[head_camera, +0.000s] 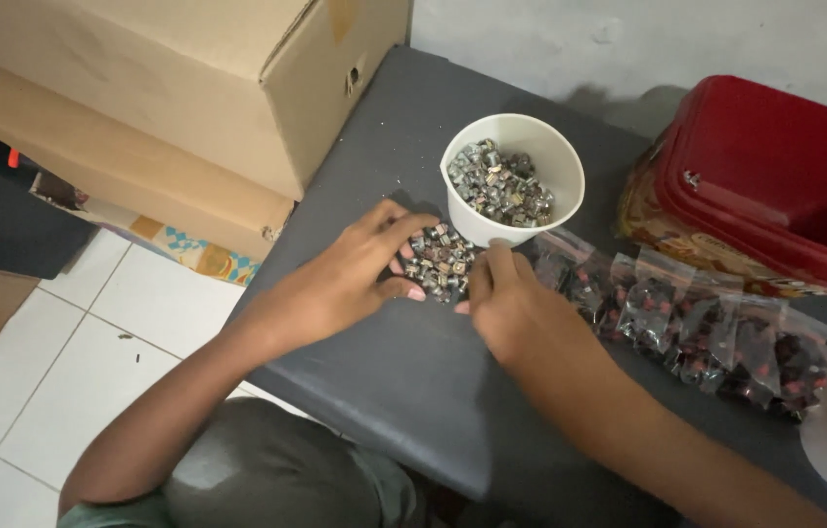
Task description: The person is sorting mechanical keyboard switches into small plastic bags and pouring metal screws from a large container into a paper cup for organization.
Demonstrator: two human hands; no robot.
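Head cam, looking down. Dark grey table fills most of the view, white tiled floor off its near-left edge. Stacked cardboard boxes against the table's far-left side. Red-lidded container at the far-right, patterned wall below the lid. Row of small clear zip bags holding dark and red bits runs along the table, from just right of the cup out to the right edge. White paper cup upright near table centre, part-filled with small metal parts. Loose pile of the same small metal parts lies on the table, touching the cup's near-left base, between both hands. Left hand lies palm down, fingers curled loosely around the pile's left edge, thumb tip at the pile; can't tell if it grips any piece. Right hand is on the pile's right side, fingers bent in with tips pinched close together at the pile's edge; whether a part sits in the pinch can't be told.
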